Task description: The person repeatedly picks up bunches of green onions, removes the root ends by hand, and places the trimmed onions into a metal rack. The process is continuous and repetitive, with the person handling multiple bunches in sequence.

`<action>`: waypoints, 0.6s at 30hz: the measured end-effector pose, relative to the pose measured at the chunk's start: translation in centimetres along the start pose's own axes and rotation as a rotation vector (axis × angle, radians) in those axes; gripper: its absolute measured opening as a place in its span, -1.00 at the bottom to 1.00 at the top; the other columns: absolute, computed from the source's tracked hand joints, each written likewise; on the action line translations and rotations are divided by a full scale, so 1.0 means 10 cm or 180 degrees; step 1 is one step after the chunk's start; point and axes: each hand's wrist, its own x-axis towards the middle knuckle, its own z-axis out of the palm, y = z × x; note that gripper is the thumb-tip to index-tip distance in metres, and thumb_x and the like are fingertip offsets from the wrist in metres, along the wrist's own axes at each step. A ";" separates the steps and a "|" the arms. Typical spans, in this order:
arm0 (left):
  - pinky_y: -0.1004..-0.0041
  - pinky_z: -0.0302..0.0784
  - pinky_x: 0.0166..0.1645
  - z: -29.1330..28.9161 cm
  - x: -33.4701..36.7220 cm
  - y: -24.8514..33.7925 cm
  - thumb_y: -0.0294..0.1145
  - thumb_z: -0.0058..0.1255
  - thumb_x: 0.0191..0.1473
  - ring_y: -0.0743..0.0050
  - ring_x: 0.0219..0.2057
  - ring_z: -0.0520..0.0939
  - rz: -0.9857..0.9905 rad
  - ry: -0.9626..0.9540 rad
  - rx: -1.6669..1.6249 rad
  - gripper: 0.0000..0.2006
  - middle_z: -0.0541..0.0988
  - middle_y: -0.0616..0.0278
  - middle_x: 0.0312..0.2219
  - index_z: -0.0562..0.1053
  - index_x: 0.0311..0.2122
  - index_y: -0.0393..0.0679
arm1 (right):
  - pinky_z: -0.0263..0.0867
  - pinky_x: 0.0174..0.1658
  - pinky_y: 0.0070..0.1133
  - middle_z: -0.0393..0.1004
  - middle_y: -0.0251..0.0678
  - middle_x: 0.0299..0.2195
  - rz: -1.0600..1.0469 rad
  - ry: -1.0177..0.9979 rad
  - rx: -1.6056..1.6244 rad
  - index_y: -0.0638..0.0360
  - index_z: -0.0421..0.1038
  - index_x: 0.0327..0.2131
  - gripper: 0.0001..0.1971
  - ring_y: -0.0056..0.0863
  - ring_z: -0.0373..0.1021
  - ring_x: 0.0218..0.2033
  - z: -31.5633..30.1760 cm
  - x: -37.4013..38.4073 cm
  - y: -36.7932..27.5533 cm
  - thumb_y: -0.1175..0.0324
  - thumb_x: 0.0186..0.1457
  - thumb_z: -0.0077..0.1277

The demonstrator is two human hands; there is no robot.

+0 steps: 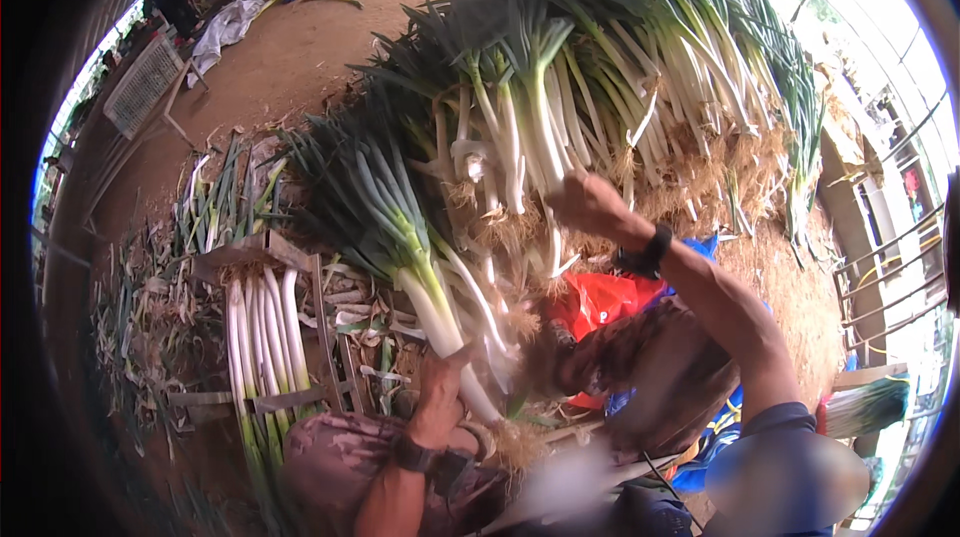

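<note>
Head camera view shows your left hand (pixel 440 402) closed around the white shank of a thick leek (pixel 428 309), low down, near to the hairy roots (pixel 518 445). It is possible that more than one stalk is in this grip, I cannot tell. The leek lies slanted, its dark green leaves (pixel 370 202) pointing up and away from you, and its root end is between your knees, in front of your body. I think you hold it so low because the shank is firm there, while the leaves are long and soft.

Your right hand (pixel 597 209) is at the near edge of the big leek pile (pixel 690 47), with the fingers curled narrow, just beside a white stalk (pixel 545 132). Whether this stalk is really inside the fingers, the picture does not show.

In the pile, most roots are turned toward you and the leaves away, probably so that the white ends are easy to reach. A red bag (pixel 605 299) lies below your right forearm (pixel 735 327).

At your left, a wooden stand (pixel 255 255) carries a row of clean white stalks (pixel 262 327), side by side, the root ends at its board, perhaps to keep them even. Around it, leaf scraps (pixel 145 337) cover the ground
</note>
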 end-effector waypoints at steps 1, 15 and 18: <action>0.44 0.52 -0.37 -0.01 0.02 -0.09 -0.22 0.23 0.17 0.48 -0.48 0.61 -0.0112 0.0101 -0.0257 -0.71 0.57 0.25 -0.52 0.54 -0.17 -0.25 | 0.19 -0.56 -0.36 0.34 -0.28 -0.54 -0.0601 0.0015 -0.1683 0.08 0.34 -0.47 -0.80 -0.30 0.31 -0.58 0.14 -0.20 -0.12 0.34 0.17 0.13; 0.26 0.50 0.03 0.12 -0.66 0.19 -0.79 -0.09 -0.08 0.07 -0.04 0.59 0.1401 -0.1203 0.1690 -0.34 0.65 0.01 -0.11 0.51 0.19 -0.09 | 0.39 -0.55 -0.18 0.53 -0.04 -0.64 0.0988 -0.2185 -0.1634 0.43 0.35 -0.36 -0.74 -0.10 0.56 -0.60 1.48 -1.83 -2.06 0.33 0.18 -0.05; 0.38 0.53 0.00 0.14 -0.86 0.11 -0.81 -0.10 -0.11 0.14 -0.14 0.62 0.0427 -0.0933 0.1492 -0.37 0.65 0.03 -0.12 0.54 0.12 -0.10 | 0.40 -0.55 -0.21 0.52 -0.09 -0.65 0.0667 -0.2006 -0.1706 0.41 0.35 -0.35 -0.69 -0.13 0.57 -0.59 1.63 -1.95 -2.20 0.25 0.21 -0.01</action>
